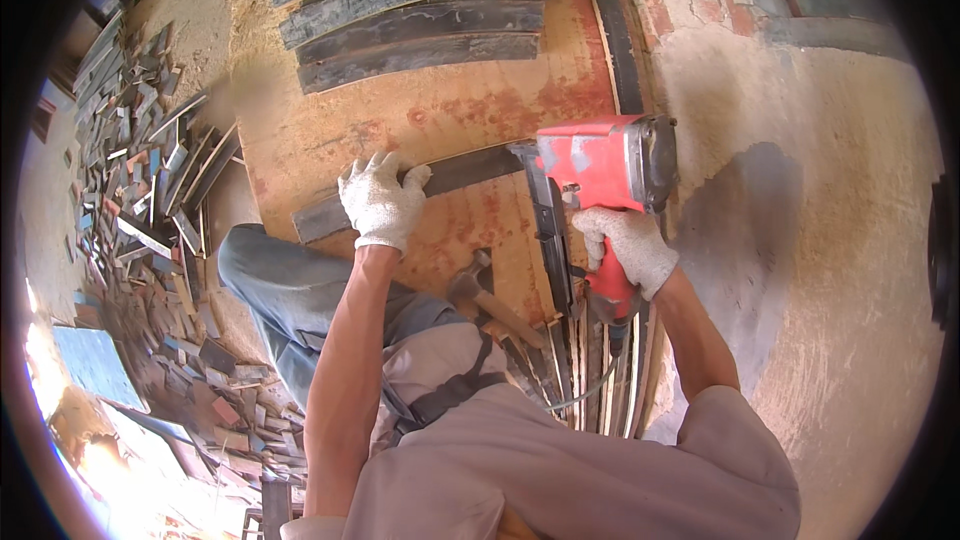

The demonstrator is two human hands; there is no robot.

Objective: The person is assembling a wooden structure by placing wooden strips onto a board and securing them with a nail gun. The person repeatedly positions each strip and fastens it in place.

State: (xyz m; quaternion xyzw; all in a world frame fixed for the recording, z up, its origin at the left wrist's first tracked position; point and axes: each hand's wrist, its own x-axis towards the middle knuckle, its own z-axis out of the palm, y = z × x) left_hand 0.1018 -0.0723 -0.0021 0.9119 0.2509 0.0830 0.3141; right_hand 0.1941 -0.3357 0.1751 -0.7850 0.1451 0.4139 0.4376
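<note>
My right hand (630, 245), in a white work glove, is wrapped round the grip of a red and black nail gun (592, 162). The gun's nose is over the right end of a dark wooden strip (470, 170); whether it touches the wood I cannot tell. My left hand (384, 202), also gloved, lies flat on the strip towards its left end, fingers stretched out and thumb apart. Under the strip is a reddish-brown plywood board (400, 122). Close to my leg rests a hammer (500, 312) with a wooden handle.
Several dark strips (420, 22) lie side by side at the far end of the board. Wood offcuts (165, 190) are heaped on the left. A thin air hose (590, 392) runs from the gun past stacked strips (605, 380). A worn plaster wall (800, 240) stands on the right.
</note>
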